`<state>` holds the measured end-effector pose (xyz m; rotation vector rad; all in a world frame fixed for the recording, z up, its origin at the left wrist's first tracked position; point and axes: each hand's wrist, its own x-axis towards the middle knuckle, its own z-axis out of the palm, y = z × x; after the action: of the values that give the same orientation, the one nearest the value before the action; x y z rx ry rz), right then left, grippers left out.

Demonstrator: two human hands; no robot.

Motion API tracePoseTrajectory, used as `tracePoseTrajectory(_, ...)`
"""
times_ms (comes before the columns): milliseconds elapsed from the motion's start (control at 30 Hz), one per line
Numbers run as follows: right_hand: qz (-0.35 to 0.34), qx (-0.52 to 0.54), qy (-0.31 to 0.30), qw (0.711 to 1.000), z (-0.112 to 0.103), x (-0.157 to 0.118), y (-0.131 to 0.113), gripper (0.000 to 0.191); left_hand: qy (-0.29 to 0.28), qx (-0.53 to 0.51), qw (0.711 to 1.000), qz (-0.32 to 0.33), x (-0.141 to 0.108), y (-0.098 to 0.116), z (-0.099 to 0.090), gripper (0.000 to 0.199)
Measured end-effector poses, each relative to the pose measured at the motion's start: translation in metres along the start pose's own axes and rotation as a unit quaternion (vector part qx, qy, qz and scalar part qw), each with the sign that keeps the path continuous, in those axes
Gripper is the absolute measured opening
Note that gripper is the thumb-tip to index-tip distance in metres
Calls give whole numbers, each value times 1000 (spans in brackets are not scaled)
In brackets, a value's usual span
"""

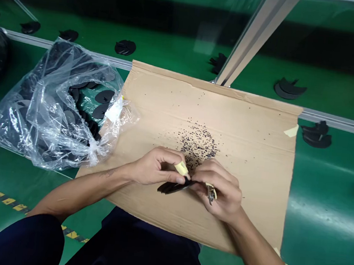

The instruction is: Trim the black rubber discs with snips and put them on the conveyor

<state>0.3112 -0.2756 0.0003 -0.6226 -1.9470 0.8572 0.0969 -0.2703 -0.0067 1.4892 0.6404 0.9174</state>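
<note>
Over the cardboard sheet [248,173], my left hand [157,166] pinches a dark, thin-edged black plastic part [173,187] between thumb and fingers. Pale yellow tape [181,168] wraps one of its fingers. My right hand [221,190] meets the part's right end, its fingers curled closed. A small metal tool [211,194] sticks out of that fist; its working end is hidden, so its kind cannot be told. Just beyond both hands, many tiny black bits [199,141] lie scattered on the cardboard.
At left, a clear plastic bag [48,110] holds several black parts. More black parts [125,47] lie along the green surface behind a metal rail [339,122]. An upright metal post [256,35] stands at the cardboard's far edge. Another black part [316,134] sits at right.
</note>
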Motion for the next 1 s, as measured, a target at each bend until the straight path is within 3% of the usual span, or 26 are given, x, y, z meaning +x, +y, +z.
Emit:
tracePoseTrajectory(167,-16,-74,51,996,1,-3,4,17,7,49,997,51,2,1,-1,58)
tracePoseTrajectory(333,2,-80,43,996,-3,-1,4,22,67,220,966,116,-1,-7,6,31)
tracePoseTrajectory(500,67,-158,68,983,-12,2,11,25,97,251,953,139,-1,-9,6,26)
tracePoseTrajectory(600,46,-241,17,969,-18,1,18,20,107,265,946,152,-1,-9,5,28)
tracePoseTrajectory(767,23,-262,-74,962,-20,1,21,15,112,265,944,162,-1,-9,7,27)
tracePoseTrajectory(1000,16,-305,-73,949,-18,-1,22,17,105,273,941,171,0,-9,6,30)
